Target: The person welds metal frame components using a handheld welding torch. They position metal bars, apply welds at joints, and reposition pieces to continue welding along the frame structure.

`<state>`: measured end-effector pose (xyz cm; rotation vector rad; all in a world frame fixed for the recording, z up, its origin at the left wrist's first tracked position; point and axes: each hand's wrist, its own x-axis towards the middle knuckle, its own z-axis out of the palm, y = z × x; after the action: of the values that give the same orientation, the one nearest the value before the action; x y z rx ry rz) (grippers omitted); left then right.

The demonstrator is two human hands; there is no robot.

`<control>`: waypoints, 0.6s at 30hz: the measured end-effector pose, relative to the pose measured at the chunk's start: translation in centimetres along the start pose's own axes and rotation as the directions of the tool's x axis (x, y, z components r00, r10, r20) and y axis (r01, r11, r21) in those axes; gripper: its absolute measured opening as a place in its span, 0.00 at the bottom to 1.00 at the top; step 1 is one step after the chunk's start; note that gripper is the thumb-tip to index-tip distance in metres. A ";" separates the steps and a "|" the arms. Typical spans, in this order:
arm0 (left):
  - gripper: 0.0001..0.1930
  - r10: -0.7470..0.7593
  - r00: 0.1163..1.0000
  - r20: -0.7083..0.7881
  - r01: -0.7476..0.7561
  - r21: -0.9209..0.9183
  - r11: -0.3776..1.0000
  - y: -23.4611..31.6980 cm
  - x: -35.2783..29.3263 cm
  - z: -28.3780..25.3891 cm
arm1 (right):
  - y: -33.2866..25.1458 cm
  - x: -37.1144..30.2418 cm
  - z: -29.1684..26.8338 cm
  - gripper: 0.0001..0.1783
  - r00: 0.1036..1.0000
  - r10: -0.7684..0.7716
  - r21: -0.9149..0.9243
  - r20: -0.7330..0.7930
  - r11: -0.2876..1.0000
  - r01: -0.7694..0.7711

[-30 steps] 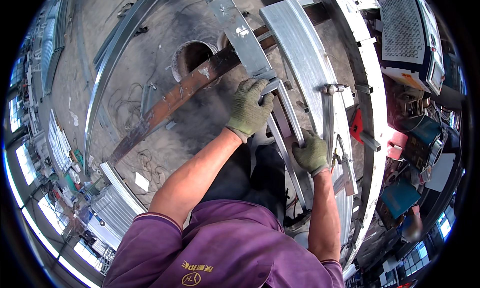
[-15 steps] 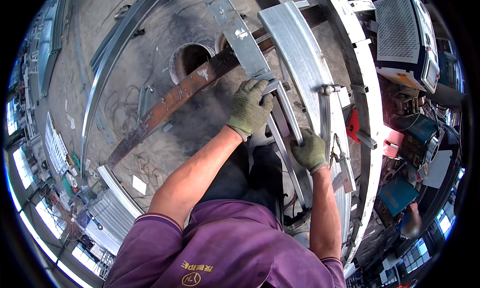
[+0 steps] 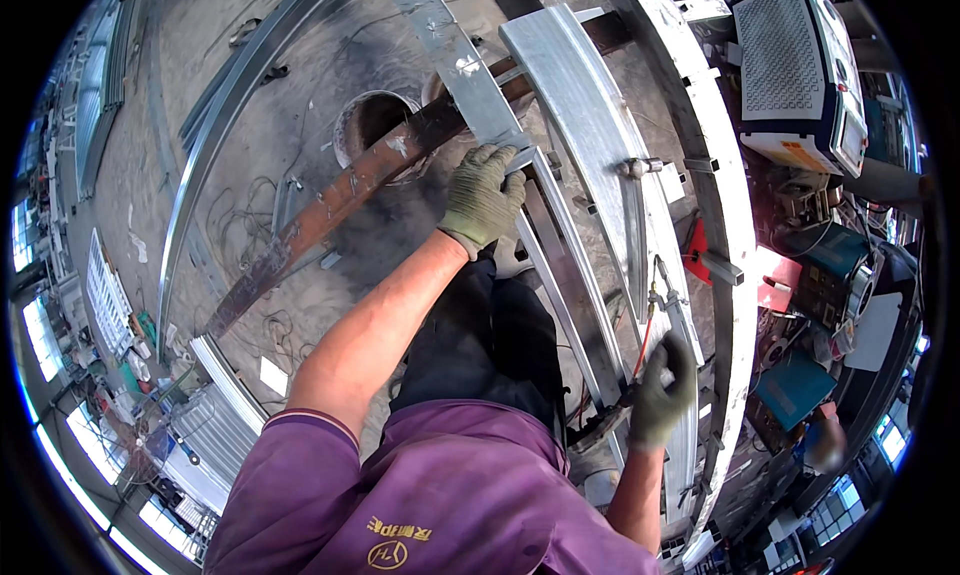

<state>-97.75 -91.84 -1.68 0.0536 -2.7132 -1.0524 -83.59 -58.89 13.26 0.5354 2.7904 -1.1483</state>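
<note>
My left hand point(image 3: 482, 201), in a green work glove, is closed over the upper corner of a narrow metal frame point(image 3: 562, 240) of two long rails joined at the end. A flat steel plate point(image 3: 480, 93) meets that corner from above. My right hand point(image 3: 664, 393), gloved alike and slightly blurred, is held off the frame, thumb and fingers apart, nothing visible between them. Just above it lies a clamp-like metal tool point(image 3: 665, 300) with a thin red cord. A hammer point(image 3: 638, 215) lies along the wide galvanized channel point(image 3: 575, 70), its head away from me.
A rusty beam point(image 3: 330, 205) crosses under the work, beside a round bucket point(image 3: 368, 125). A long curved steel frame point(image 3: 715, 165) with short tube stubs runs along the right. Beyond stand a white-and-blue machine point(image 3: 795, 65) and a teal box point(image 3: 795, 390). Cables lie on the floor.
My right hand has let go of the frame's rail and moved down and to the right. My left hand keeps its hold at the corner. The view has shifted slightly.
</note>
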 end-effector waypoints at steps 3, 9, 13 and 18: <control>0.21 -0.031 0.999 0.024 0.033 -0.059 0.998 -0.1 -0.1 0.4 | 7.4 -4.2 -5.0 0.22 0.940 0.235 0.072 -0.246 0.972 -0.224; 0.21 0.004 0.997 0.072 -0.007 0.034 0.999 -0.3 0.1 0.1 | 13.3 -2.2 -5.1 0.30 0.850 0.484 0.129 0.208 0.848 -0.515; 0.20 -0.032 0.993 0.117 0.029 0.033 0.999 -0.3 0.2 -0.2 | 11.6 1.9 -1.7 0.20 0.857 0.414 0.215 0.308 0.847 -0.486; 0.20 -0.040 0.992 0.123 0.040 0.005 0.999 -0.5 0.5 -0.4 | 13.2 2.8 0.4 0.15 0.886 0.402 0.415 0.233 0.783 -0.464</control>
<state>-98.20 -92.52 -1.60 0.0450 -2.8350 -1.0981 -81.65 -49.68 3.63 1.0335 2.0955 -1.6466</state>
